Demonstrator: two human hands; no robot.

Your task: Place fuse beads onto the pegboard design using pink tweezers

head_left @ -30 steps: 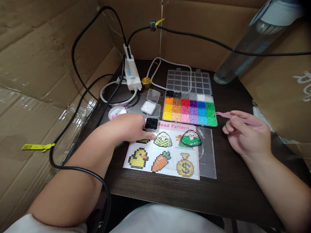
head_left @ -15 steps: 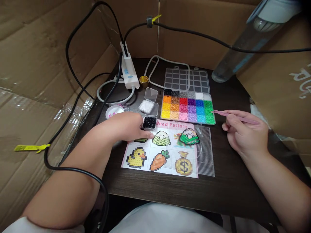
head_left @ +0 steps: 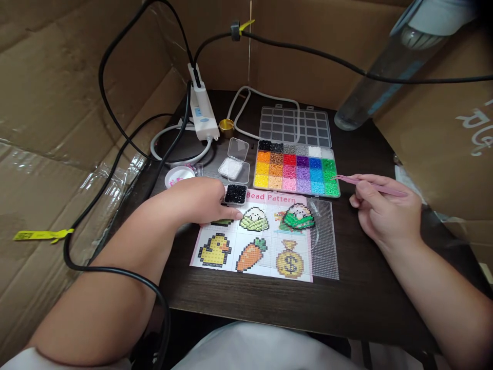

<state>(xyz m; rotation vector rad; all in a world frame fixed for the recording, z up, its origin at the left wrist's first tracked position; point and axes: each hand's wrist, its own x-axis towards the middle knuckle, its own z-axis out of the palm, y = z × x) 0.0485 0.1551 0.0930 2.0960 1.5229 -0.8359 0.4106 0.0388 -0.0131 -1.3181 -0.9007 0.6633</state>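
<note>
My left hand (head_left: 200, 200) lies on the top left of the bead pattern sheet (head_left: 256, 241), fingers curled beside a small box of black beads (head_left: 235, 193), touching its left side. My right hand (head_left: 385, 210) is closed on pink tweezers (head_left: 365, 184), whose tip points left at the green corner of the open tray of coloured beads (head_left: 296, 168). A clear pegboard (head_left: 325, 241) covers the sheet's right side, with a green and white bead figure (head_left: 298, 216) on it.
A small open box of white beads (head_left: 232, 165), a white dish (head_left: 179, 176), a gold cap (head_left: 226, 125), a white adapter (head_left: 201, 115) with black and white cables, and a clear bottle (head_left: 385, 67) stand at the back. Cardboard walls enclose the dark table (head_left: 365, 288).
The view has shifted slightly; both hands keep their places. The tweezers stay pointed at the bead tray and the left hand stays by the black beads.
</note>
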